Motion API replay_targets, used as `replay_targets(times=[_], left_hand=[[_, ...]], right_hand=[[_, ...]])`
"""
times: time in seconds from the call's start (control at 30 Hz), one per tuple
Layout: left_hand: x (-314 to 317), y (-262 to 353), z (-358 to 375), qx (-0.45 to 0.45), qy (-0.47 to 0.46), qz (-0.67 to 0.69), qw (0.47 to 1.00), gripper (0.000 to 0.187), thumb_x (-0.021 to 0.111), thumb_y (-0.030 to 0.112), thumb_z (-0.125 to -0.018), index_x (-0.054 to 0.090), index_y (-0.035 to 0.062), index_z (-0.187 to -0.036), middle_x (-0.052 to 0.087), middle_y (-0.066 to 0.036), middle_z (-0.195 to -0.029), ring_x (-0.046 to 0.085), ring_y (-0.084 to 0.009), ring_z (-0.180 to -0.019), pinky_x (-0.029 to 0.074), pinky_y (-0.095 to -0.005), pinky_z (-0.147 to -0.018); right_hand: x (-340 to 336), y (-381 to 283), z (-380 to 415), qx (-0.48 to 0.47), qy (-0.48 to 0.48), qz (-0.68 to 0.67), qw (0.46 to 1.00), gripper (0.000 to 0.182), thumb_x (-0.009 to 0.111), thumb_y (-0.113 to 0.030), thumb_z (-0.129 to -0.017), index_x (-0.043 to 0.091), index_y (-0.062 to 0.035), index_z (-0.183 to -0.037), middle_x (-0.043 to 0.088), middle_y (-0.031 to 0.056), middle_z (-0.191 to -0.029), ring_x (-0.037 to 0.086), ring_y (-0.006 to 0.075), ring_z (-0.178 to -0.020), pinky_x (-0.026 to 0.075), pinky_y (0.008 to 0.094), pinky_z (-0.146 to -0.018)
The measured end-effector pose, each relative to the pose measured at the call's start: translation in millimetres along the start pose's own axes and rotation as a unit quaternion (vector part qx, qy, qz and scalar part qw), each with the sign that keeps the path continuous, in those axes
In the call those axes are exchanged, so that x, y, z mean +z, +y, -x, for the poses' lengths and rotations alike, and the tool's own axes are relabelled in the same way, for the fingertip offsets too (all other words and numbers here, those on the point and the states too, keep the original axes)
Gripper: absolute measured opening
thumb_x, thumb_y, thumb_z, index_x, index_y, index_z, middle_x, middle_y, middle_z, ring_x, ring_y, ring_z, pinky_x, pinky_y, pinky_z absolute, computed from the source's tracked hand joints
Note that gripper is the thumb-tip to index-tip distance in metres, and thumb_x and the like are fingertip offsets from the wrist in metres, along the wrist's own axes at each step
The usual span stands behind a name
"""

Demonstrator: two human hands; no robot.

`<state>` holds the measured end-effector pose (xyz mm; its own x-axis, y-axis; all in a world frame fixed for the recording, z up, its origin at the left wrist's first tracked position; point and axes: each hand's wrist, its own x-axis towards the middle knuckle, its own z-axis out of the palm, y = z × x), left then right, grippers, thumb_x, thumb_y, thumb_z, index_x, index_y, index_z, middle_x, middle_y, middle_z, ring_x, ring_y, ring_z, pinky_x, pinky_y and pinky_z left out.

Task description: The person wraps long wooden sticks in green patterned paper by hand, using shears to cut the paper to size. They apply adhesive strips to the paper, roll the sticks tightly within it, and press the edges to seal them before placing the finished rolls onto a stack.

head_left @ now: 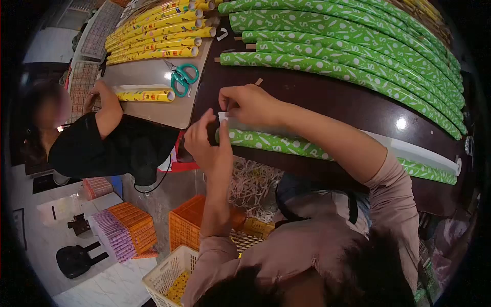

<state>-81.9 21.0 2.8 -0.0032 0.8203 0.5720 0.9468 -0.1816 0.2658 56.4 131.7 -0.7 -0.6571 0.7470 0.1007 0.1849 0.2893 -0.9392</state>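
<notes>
A green wrapping paper roll (pixel 276 144) with a white pattern lies along the near table edge, its white paper edge (pixel 419 149) turned up along the far side. At the roll's left end, my right hand (pixel 251 106) bends over it with fingers pinched; what they hold is hidden. Just below those fingers shows a small white piece (pixel 222 117). My left hand (pixel 207 146) is raised at the same end, fingers apart and thumb close to the white piece.
Several green rolls (pixel 332 64) lie across the dark table's far side. Yellow rolls (pixel 158 38) and teal scissors (pixel 183 80) are on a board at left, where another person (pixel 110 138) sits. Orange crates (pixel 186 222) and a white basket (pixel 171 273) stand below.
</notes>
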Motion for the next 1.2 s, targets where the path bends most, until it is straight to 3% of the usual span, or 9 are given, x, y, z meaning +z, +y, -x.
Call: replay_targets(times=[0.1, 0.37, 0.43, 0.53, 0.6, 0.7, 0.93, 1.0, 1.2], left_hand=[[7.2, -6.7, -9.3, -0.278, -0.08, 0.295, 0.91, 0.052, 0.063, -0.001, -0.088, 0.046, -0.0008, -0.137, 0.067, -0.003, -0.1, 0.058, -0.009, -0.094, 0.043, -0.0238, -0.088], [9.6, -19.3, -5.7, -0.319, -0.069, 0.339, 0.882, 0.057, 0.065, -0.002, -0.087, 0.043, 0.0007, -0.14, 0.069, -0.006, -0.091, 0.061, -0.0089, -0.088, 0.045, -0.0235, -0.084], [6.9, -14.1, -9.2, -0.312, -0.058, 0.333, 0.888, 0.058, 0.064, -0.003, -0.087, 0.041, 0.0008, -0.141, 0.069, -0.008, -0.093, 0.061, -0.0096, -0.088, 0.046, -0.0234, -0.083], [2.0, -4.1, -12.5, -0.347, -0.053, 0.377, 0.857, 0.061, 0.061, -0.007, -0.087, 0.038, 0.0002, -0.142, 0.069, -0.012, -0.096, 0.063, -0.0126, -0.091, 0.048, -0.0246, -0.085], [3.9, -7.3, -11.3, -0.377, -0.036, 0.434, 0.818, 0.041, 0.066, -0.004, -0.083, 0.056, -0.0027, -0.123, 0.065, -0.006, -0.112, 0.061, -0.0098, -0.088, 0.045, -0.0248, -0.086], [8.5, -19.0, -4.0, -0.369, -0.031, 0.417, 0.83, 0.034, 0.066, -0.004, -0.082, 0.06, -0.0042, -0.115, 0.062, -0.004, -0.121, 0.062, -0.0109, -0.091, 0.046, -0.0258, -0.087], [9.8, -16.7, -2.1, -0.324, -0.021, 0.373, 0.869, 0.033, 0.066, -0.005, -0.08, 0.062, -0.0053, -0.113, 0.059, -0.004, -0.124, 0.061, -0.0117, -0.091, 0.046, -0.0271, -0.087], [8.1, -9.2, -5.2, -0.383, -0.004, 0.417, 0.824, 0.03, 0.066, -0.006, -0.079, 0.064, -0.0056, -0.11, 0.058, -0.005, -0.124, 0.061, -0.0119, -0.09, 0.046, -0.0274, -0.088], [10.6, -9.5, -4.2, -0.346, -0.003, 0.371, 0.862, 0.057, 0.065, -0.007, -0.08, 0.047, -0.0007, -0.134, 0.067, -0.007, -0.095, 0.06, -0.0102, -0.091, 0.045, -0.0245, -0.088]], right_hand=[[2.7, 2.6, 0.0, -0.029, 0.003, 0.006, 1.0, 0.014, 0.067, -0.011, -0.076, 0.062, -0.0048, -0.087, 0.068, 0.0144, -0.081, 0.068, 0.0335, -0.083, 0.051, 0.0423, -0.074], [2.6, -6.7, 8.6, -0.055, 0.032, 0.078, 0.995, 0.012, 0.07, -0.019, -0.074, 0.066, -0.0114, -0.082, 0.066, 0.0072, -0.081, 0.063, 0.026, -0.087, 0.045, 0.0389, -0.078], [5.9, -7.4, 10.2, -0.245, 0.096, 0.272, 0.926, 0.007, 0.071, -0.014, -0.074, 0.066, -0.0104, -0.077, 0.06, 0.0028, -0.079, 0.053, 0.0206, -0.087, 0.04, 0.0365, -0.076], [8.8, -9.5, 7.7, -0.285, 0.126, 0.331, 0.891, 0.009, 0.072, -0.02, -0.071, 0.067, -0.0124, -0.071, 0.057, -0.0004, -0.079, 0.049, 0.0177, -0.089, 0.037, 0.0348, -0.076], [9.8, -10.1, 8.5, -0.28, 0.127, 0.341, 0.889, 0.011, 0.072, -0.021, -0.071, 0.066, -0.0119, -0.069, 0.056, -0.0009, -0.078, 0.05, 0.0178, -0.088, 0.037, 0.0349, -0.076], [11.9, -13.1, 11.1, -0.265, 0.124, 0.361, 0.886, 0.013, 0.072, -0.022, -0.07, 0.066, -0.0111, -0.066, 0.056, -0.0016, -0.077, 0.05, 0.018, -0.088, 0.038, 0.0348, -0.075], [23.6, -12.5, 12.0, -0.253, 0.155, 0.401, 0.867, 0.014, 0.072, -0.021, -0.067, 0.065, -0.0092, -0.064, 0.055, -0.0006, -0.071, 0.05, 0.0183, -0.085, 0.039, 0.0342, -0.072], [24.6, -11.8, 12.1, -0.243, 0.154, 0.377, 0.88, 0.014, 0.072, -0.02, -0.067, 0.065, -0.0091, -0.064, 0.056, -0.0002, -0.071, 0.051, 0.0188, -0.085, 0.04, 0.0345, -0.072], [26.0, -11.6, 10.8, -0.195, 0.149, 0.33, 0.911, 0.011, 0.07, -0.017, -0.068, 0.066, -0.008, -0.064, 0.06, 0.0015, -0.072, 0.052, 0.0203, -0.081, 0.04, 0.0353, -0.071]])
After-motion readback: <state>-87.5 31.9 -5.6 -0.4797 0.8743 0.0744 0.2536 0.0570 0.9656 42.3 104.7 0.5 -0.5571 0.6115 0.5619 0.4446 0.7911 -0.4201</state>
